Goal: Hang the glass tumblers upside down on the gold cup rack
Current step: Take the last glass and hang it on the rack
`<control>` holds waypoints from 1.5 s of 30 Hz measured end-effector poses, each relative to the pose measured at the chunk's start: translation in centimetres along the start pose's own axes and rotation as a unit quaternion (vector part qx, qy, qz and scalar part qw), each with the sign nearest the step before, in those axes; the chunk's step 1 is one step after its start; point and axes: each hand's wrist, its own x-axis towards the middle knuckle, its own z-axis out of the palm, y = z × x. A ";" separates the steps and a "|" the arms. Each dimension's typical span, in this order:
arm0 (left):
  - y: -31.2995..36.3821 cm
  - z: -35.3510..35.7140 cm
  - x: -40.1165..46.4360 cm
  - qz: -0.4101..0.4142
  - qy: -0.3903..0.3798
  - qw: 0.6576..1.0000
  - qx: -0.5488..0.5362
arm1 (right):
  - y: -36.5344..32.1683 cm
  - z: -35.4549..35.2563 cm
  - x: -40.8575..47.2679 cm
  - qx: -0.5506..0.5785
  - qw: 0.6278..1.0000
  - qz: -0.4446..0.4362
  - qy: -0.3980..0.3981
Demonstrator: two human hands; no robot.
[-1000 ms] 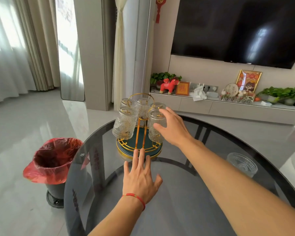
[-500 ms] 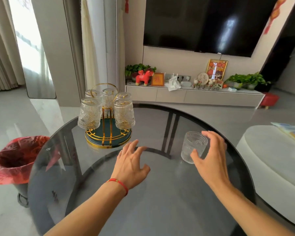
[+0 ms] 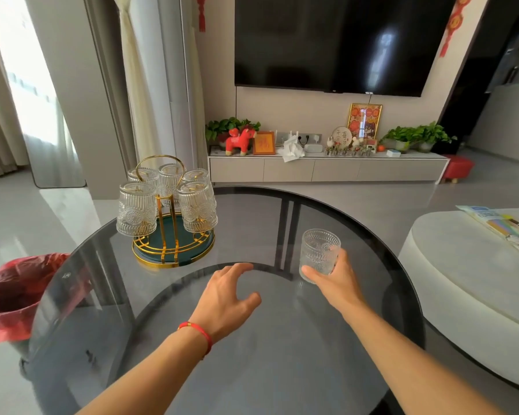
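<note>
A gold cup rack [image 3: 170, 235] with a green round base stands at the far left of the dark glass table [image 3: 282, 354]. Several patterned glass tumblers [image 3: 137, 209] hang upside down on it. One more tumbler [image 3: 318, 250] stands upright on the table at the right. My right hand [image 3: 333, 280] is wrapped around its lower part, thumb on the near left side. My left hand [image 3: 228, 295], with a red string at the wrist, hovers over the table's middle, fingers apart and holding nothing.
A bin with a red bag [image 3: 15, 295] stands on the floor left of the table. A pale round sofa or pouf [image 3: 477, 265] lies close on the right. A low TV cabinet [image 3: 327, 167] runs along the far wall.
My right hand left the rack, crossed to the right and closed around the upright tumbler. My left hand drew back slightly from the rack. The view swung right.
</note>
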 end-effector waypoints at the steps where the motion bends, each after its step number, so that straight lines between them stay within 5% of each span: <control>1: 0.0 -0.1 0.0 -0.008 0.000 1.000 -0.015 | -0.1 0.3 0.1 -0.006 1.000 0.005 0.003; 5: 0.0 -0.5 0.3 -0.021 0.026 0.998 -0.055 | -0.9 0.8 -0.8 -0.015 1.000 -0.015 -0.005; 14: 0.8 -1.8 1.1 -0.054 0.025 0.955 -0.292 | -5.1 3.3 -5.4 -0.048 0.961 -0.197 -0.187; 18: 0.3 -2.7 1.3 -0.092 0.087 0.918 -0.376 | -5.8 4.0 -5.9 0.077 0.961 -0.132 -0.230; 22: -0.4 -3.8 1.5 -0.129 0.097 0.871 -0.464 | -6.6 5.4 -6.4 0.306 0.903 0.019 -0.300; 25: -1.8 -5.6 1.8 -0.135 0.088 0.870 -0.466 | -8.4 6.8 -6.3 0.329 0.905 0.001 -0.270; 27: -3.4 -6.7 1.9 -0.149 0.138 0.882 -0.425 | -9.9 7.4 -5.8 0.281 0.934 -0.044 -0.218; 30: -7.4 -7.1 1.6 -0.093 0.217 0.966 -0.103 | -13.2 8.4 -5.5 0.162 0.964 -0.134 -0.164; 33: -10.2 -6.0 1.4 -0.085 0.090 0.985 0.119 | -16.9 9.2 -5.3 0.067 0.963 -0.232 -0.123; 37: -11.0 -5.3 1.8 -0.080 0.078 0.977 0.183 | -21.3 10.6 -4.7 -0.040 0.942 -0.328 -0.067; 45: -11.0 -5.3 2.0 -0.081 0.063 0.972 0.209 | -25.9 13.6 -3.1 -0.198 0.910 -0.353 -0.085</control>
